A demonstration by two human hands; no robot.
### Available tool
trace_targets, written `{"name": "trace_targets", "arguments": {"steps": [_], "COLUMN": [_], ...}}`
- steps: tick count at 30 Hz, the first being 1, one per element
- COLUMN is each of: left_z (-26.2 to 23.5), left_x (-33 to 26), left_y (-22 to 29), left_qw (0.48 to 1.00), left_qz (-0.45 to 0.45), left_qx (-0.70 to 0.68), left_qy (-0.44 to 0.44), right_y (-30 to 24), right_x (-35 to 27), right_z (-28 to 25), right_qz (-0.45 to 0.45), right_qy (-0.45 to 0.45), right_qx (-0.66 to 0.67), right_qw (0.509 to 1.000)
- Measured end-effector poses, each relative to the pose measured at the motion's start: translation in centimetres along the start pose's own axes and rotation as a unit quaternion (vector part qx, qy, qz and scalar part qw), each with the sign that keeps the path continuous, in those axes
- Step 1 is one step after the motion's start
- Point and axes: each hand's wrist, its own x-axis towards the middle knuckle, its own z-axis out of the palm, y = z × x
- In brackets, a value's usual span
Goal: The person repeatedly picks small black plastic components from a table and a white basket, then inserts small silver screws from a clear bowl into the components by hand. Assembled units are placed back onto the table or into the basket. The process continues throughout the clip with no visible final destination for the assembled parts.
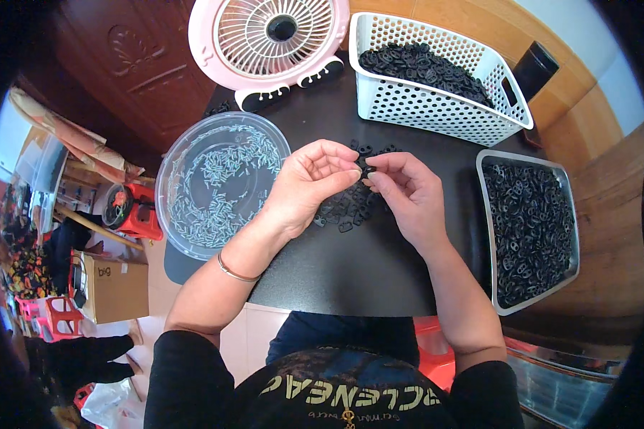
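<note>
My left hand (311, 182) and my right hand (408, 196) meet above the middle of the dark table. Thumb and fingertips of both hands pinch a small black plastic piece (366, 171); its exact shape is mostly hidden by the fingers. Beneath and between the hands lies a loose pile of small black plastic pieces (345, 207). Left of my left hand stands a round clear plastic tub (166, 189) with many small silvery pins (222, 204) spread over its bottom.
A white perforated basket (436, 118) of black pieces stands at the back right. Farther right is a pale-rimmed tray (485, 236) full of black pieces. A pink fan (200, 32) stands at the back left. The table (336, 286) has its rounded near edge close to my body.
</note>
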Motion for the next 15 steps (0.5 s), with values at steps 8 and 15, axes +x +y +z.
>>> {"name": "trace_targets", "arguments": {"steps": [8, 15], "left_z": [0.09, 0.18], "left_x": [0.03, -0.08], "left_y": [-0.01, 0.04], "left_qw": [1.0, 1.0], "left_qz": [0.008, 0.018], "left_qx": [-0.001, 0.011], "left_qy": [0.002, 0.007], "right_y": [-0.1, 0.19], "right_x": [-0.04, -0.03], "right_z": [0.08, 0.09], "right_qz": [0.007, -0.022], "right_qy": [0.001, 0.01], "right_qx": [-0.003, -0.028], "right_qw": [1.0, 0.999]}}
